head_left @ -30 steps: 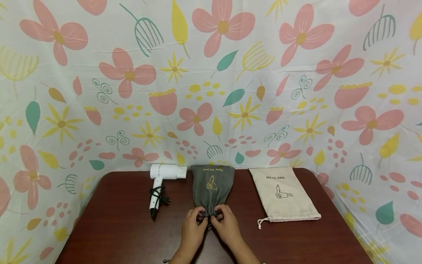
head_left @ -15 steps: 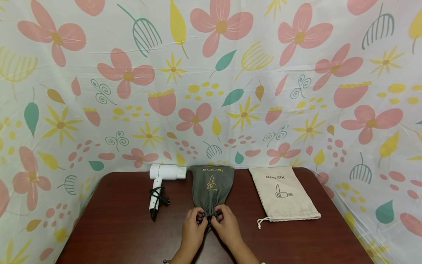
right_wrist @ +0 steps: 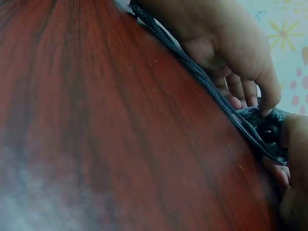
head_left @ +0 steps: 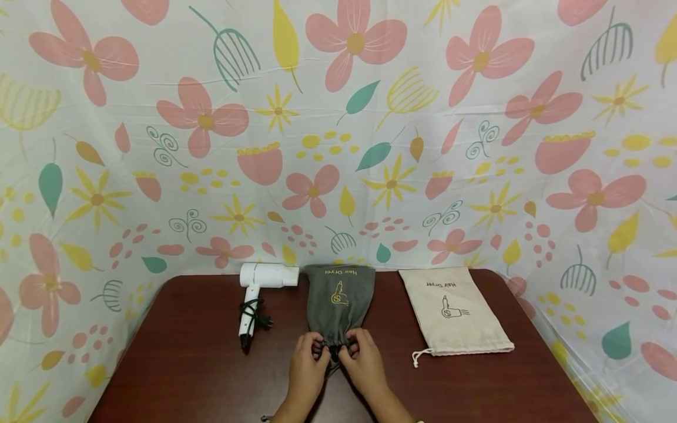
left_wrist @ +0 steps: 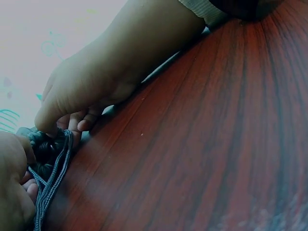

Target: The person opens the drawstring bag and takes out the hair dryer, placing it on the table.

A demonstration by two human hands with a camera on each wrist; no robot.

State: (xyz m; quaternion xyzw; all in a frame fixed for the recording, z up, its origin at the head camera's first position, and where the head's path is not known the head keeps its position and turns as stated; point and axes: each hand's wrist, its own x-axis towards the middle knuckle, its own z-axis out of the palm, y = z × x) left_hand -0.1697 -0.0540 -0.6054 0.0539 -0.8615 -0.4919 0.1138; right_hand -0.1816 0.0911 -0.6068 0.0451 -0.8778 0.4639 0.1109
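A grey drawstring bag [head_left: 338, 305] printed "Hair Dryer" lies at the middle of the table's far side, its mouth toward me. My left hand [head_left: 308, 367] pinches the left side of that mouth between thumb and fingers. On the opposite side my right hand [head_left: 365, 364] pinches the cloth the same way. The mouth is slightly parted, and something dark and coiled [right_wrist: 271, 131] shows inside in the right wrist view. Braided drawstrings [left_wrist: 53, 185] trail from the opening in the left wrist view. The fingertips are partly hidden by the gathered cloth.
A white hair dryer [head_left: 270, 275] with its black cord [head_left: 255, 314] wound round the handle lies to the left. At the right lies a flat beige drawstring bag [head_left: 457, 314]. The dark red wooden table [head_left: 185, 352] meets a flowered curtain [head_left: 317, 147] behind.
The bag's mouth has parted a little wider, with my left hand shifting slightly left. The dark stuff inside shows more. The hair dryer and beige bag have stayed in place.
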